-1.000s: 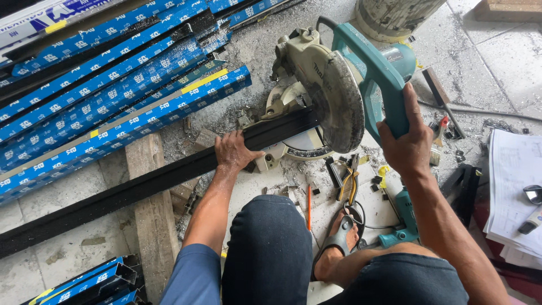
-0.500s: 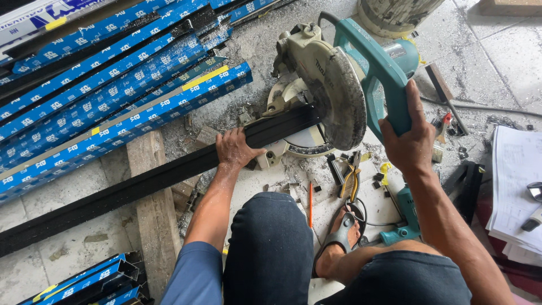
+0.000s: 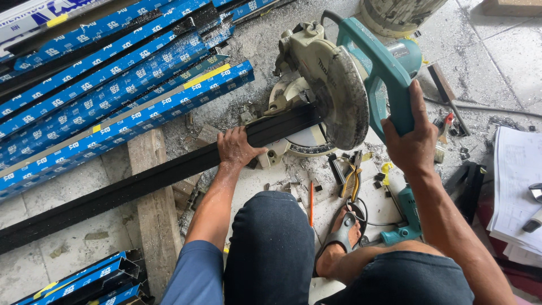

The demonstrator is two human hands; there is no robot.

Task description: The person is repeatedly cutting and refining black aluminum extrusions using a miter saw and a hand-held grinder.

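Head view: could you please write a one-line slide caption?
Left hand steadies a black profile under the mitre saw; right hand grips its teal handle.

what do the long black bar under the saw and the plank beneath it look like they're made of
Long black bar: probably metal, likely aluminium profile with a matt dark coating; straight ribbed edges, and pale shavings litter the floor. Plank: bare unfinished wood, grain and dusty worn faces showing.

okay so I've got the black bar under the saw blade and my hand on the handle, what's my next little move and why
Probably press the saw handle down with your right hand. The blade guard sits right over the black bar, and your left hand pins the bar clear of the blade.
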